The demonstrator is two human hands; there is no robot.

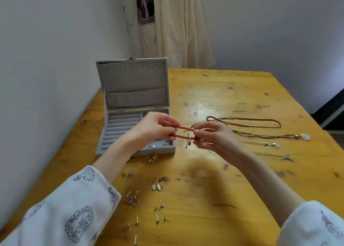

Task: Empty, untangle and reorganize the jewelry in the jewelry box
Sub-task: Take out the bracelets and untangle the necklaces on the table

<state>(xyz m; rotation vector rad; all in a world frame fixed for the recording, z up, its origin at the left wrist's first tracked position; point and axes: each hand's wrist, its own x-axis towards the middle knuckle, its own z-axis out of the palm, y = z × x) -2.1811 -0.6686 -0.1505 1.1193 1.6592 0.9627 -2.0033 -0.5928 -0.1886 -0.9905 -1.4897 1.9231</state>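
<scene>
The red bead bracelet (185,133) is held above the worktop (223,97), stretched in two parallel strands between both hands. The left hand (158,126) pinches the strands' 9 o'clock end, its fingers (170,120) closed on the beads. The right hand (214,138) pinches the 3 o'clock end, fingers likewise clamped on the beads. Thin tan cords (189,142) with small end charms hang from the bracelet between the hands.

The jewelry box (134,104) stands at 9 o'clock of the bracelet, just behind the left hand, lid upright. The left wrist partly covers its tray. A few small silver pieces (151,145) lie in its front compartment.

At 3 o'clock of the hands, necklaces lie in rows well apart from one another: a brown beaded necklace (243,122), a cord with a pale stone pendant (305,137), and two fine chains with silver pendants (272,145). At 6 o'clock, earrings (157,186) and studs (157,218) lie scattered on the worktop, clear of both hands.

The box is grey, velvety, with ridged ring rolls and a lid pocket. The worktop is yellow varnished wood, scuffed and knotted. The beads are small, round, glossy. Both sleeves (74,208) are white with grey printed motifs.
</scene>
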